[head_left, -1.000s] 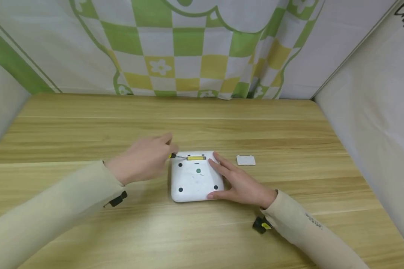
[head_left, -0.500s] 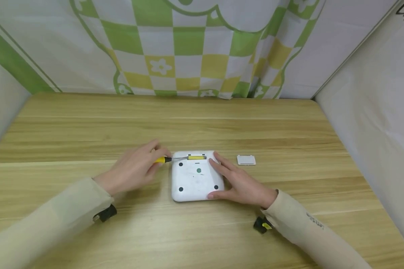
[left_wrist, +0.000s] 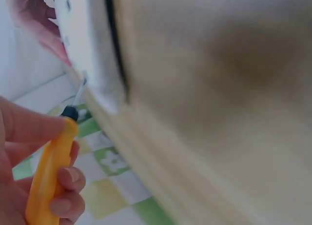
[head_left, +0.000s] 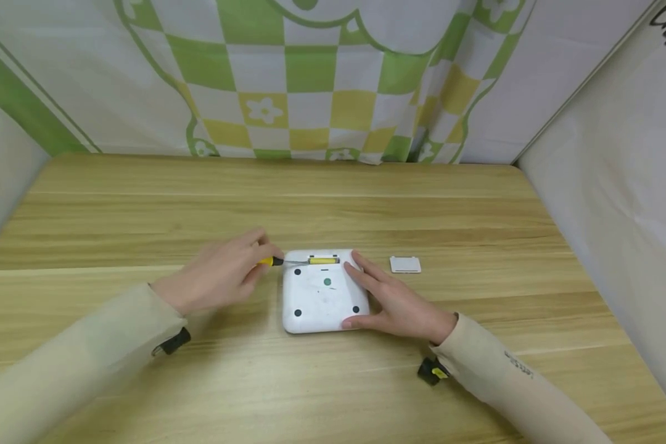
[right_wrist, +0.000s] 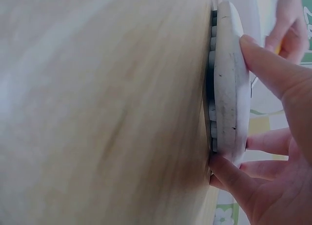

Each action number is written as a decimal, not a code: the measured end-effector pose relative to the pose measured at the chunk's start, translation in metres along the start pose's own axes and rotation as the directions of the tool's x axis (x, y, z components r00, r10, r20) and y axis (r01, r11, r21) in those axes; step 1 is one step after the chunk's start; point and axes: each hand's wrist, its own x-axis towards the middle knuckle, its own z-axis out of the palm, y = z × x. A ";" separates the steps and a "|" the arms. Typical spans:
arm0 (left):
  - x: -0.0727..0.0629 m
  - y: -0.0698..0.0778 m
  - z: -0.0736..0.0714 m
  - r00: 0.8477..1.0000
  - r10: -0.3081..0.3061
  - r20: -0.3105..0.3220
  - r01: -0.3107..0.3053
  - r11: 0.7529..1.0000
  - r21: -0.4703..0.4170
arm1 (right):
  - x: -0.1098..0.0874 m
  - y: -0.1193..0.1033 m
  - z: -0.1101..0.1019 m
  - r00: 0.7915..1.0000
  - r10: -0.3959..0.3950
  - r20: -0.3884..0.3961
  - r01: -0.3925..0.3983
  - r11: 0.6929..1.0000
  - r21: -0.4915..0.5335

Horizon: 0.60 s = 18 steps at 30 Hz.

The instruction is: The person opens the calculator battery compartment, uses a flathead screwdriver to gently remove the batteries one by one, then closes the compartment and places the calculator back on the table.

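Note:
A white calculator (head_left: 319, 296) lies face down on the wooden table, its keys towards the tabletop in the right wrist view. In its uncovered battery slot sits a yellow battery (head_left: 323, 261). My left hand (head_left: 219, 271) grips a screwdriver by its yellow handle (left_wrist: 51, 171). The thin shaft (head_left: 295, 263) reaches over the calculator's left edge, its tip at the battery's left end; whether they touch is too small to tell. My right hand (head_left: 394, 305) holds the calculator's right side, thumb (right_wrist: 265, 64) on one edge and fingers at the other.
A small white battery cover (head_left: 405, 264) lies on the table (head_left: 477, 246) to the right of the calculator. Behind the table's far edge hangs a green, yellow and white checked curtain (head_left: 311, 80). White fabric walls (head_left: 605, 203) stand at both sides.
My left hand has drawn back to the left, showing more of the screwdriver's yellow handle. The shaft tip stays near the battery's left end. Calculator, battery and right hand look unmoved.

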 end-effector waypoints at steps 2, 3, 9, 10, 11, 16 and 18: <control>0.007 0.005 -0.008 0.999 0.012 0.030 -0.013 0.999 0.045 | 0.000 0.000 0.000 1.000 0.000 -0.002 0.000 1.000 -0.002; 0.012 0.007 -0.012 0.999 0.013 0.052 -0.017 0.998 0.061 | 0.000 0.000 0.000 1.000 -0.001 -0.002 0.000 1.000 -0.002; 0.037 0.024 -0.032 0.978 -0.023 0.206 -0.006 0.990 0.140 | 0.000 0.000 0.000 1.000 -0.003 0.001 0.003 1.000 0.007; 0.041 0.027 -0.034 0.974 -0.027 0.227 -0.008 0.988 0.154 | 0.000 0.000 0.000 1.000 -0.004 0.000 0.004 1.000 0.008; 0.045 0.029 -0.036 0.970 -0.032 0.243 -0.010 0.986 0.169 | 0.000 0.001 0.000 1.000 -0.005 -0.002 0.005 1.000 0.007; 0.063 0.037 -0.044 0.953 -0.037 0.302 -0.029 0.977 0.210 | -0.001 0.002 0.001 1.000 -0.010 -0.010 0.010 1.000 0.013; 0.067 0.039 -0.045 0.950 -0.026 0.312 -0.046 0.974 0.222 | -0.001 0.001 0.001 1.000 -0.013 -0.011 0.013 1.000 0.016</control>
